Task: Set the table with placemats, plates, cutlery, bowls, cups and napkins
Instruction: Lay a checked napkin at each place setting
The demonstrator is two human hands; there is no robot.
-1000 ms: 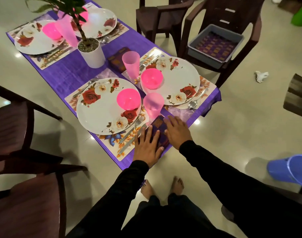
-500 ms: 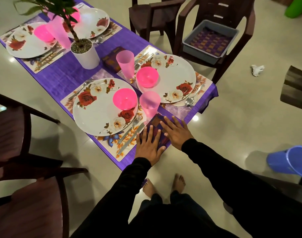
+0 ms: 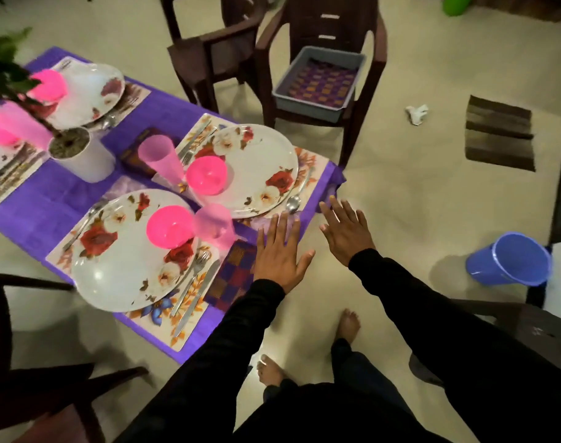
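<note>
Left hand [image 3: 277,255] flat, fingers straight, at surface [image 3: 52,203] near edge beside checked napkin [image 3: 232,278], right hand [image 3: 346,231] spread wide past the corner, holding nothing

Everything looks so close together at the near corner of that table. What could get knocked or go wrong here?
The near pink cup stands right beside the left hand, so a careless sweep might tip it. The folded napkin lies near the table's edge, under the sleeve, and might get dragged off. The spoon near the corner could also be brushed by either hand; the right hand hangs past the edge.
</note>
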